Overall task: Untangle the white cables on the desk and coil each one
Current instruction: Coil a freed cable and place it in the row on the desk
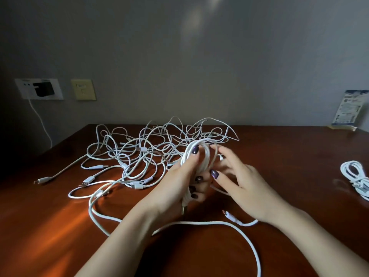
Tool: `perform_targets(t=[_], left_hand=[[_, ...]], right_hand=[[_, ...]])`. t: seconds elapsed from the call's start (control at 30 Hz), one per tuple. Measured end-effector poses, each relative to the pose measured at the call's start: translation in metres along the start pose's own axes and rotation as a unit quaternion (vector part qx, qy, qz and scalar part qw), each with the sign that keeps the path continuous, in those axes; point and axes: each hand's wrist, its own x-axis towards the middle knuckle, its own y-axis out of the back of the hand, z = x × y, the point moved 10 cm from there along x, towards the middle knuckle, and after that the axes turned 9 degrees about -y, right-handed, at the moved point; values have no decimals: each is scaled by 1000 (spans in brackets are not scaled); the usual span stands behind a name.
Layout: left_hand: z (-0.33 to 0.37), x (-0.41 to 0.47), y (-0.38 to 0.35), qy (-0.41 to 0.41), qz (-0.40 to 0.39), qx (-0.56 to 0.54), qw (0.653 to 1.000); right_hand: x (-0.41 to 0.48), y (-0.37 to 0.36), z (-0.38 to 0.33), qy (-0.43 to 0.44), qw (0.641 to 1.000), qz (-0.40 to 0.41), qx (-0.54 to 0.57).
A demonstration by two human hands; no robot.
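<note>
Head view: one finished coil [354, 175] lies on the bench [289, 148], far right of the tangle [143, 150]. The tangle looks largely unsorted, so most of the work likely remains. Just right of the tangle, the left grip [179, 181] holds a part-wound coil [206, 154], thumb across its loops. The right grip [241, 184] is loosely spread beside that coil. A loose cable [199, 222] trails in front of the tangle.

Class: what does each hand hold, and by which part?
Left hand grips the cable coil round its lower loops, thumb on top; for the right hand, it cannot be told.
</note>
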Motion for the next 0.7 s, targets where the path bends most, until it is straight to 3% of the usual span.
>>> perform_targets(t=[0.2,0.37,0.5,0.67,0.7], left_hand=[[3,6,-6,49,-56,-170,983],[-5,8,4,66,-61,-190,978],[-5,5,-7,87,-103,-242,961],[11,0,-21,104,-176,-365,908],[14,1,-15,95,-164,-359,914]], right_hand=[[-6,-12,-13,32,997,-50,-48],[-7,-1,-20,47,994,17,-98],[-9,3,-24,60,995,43,-74],[-13,-17,-20,18,996,-48,-71],[-15,-22,-19,2,994,-74,-82]])
